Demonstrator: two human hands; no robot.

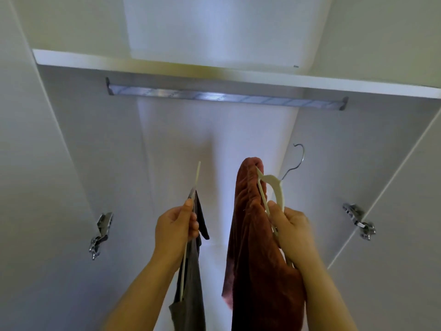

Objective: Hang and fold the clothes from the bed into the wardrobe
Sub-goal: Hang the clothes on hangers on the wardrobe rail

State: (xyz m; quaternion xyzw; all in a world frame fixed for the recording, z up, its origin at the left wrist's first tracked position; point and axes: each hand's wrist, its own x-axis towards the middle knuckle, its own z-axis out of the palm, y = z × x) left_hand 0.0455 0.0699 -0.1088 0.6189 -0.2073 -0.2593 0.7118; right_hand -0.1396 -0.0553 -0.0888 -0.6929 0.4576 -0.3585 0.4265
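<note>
I look up into an open white wardrobe with a metal hanging rail (226, 97) under a shelf (95, 62). My left hand (175, 226) grips a thin cream hanger (194, 185) seen edge-on, with a grey garment (191, 283) draped from it. My right hand (290, 231) grips a second cream hanger (274, 185) with a metal hook (298, 158), and a rust-red garment (253, 259) hangs over it. Both hangers are well below the rail, apart from it.
A white box (214, 32) sits on the shelf above the rail. Metal door hinges are on the left side wall (101, 231) and the right side wall (359, 220). The wardrobe back panel (214, 139) lies behind the hangers.
</note>
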